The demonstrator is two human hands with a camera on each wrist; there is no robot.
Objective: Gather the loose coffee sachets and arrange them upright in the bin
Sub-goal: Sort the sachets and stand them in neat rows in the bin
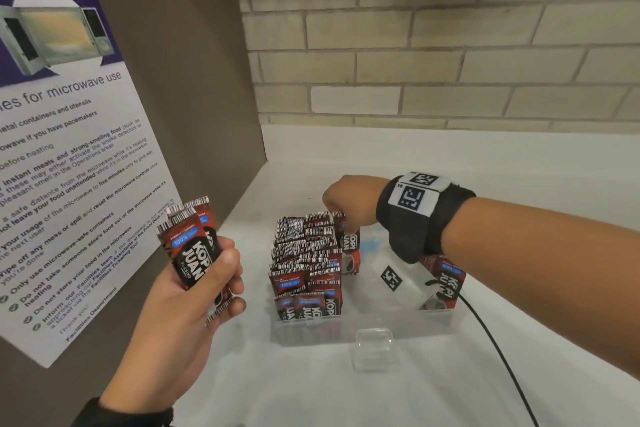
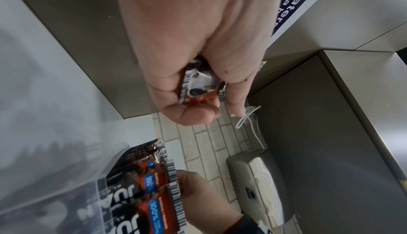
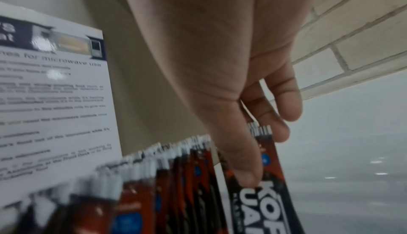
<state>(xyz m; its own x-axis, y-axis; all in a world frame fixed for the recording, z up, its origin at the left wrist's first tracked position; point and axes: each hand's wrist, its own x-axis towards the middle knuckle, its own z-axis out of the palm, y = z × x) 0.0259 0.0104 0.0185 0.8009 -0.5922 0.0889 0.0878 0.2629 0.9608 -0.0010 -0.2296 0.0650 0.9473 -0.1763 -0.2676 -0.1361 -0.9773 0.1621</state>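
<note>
Presently the right hand (image 1: 341,199) pinches one sachet (image 1: 350,250) upright beside the packed rows (image 1: 306,260) in the clear bin (image 1: 374,328), while the left hand (image 1: 194,291) grips a spare bundle (image 1: 192,246); judged next: release, then draw another.

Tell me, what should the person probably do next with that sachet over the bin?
Probably lower it and let go. The right hand pinches one sachet upright beside the standing rows in the clear bin, while the left hand holds more.
</note>
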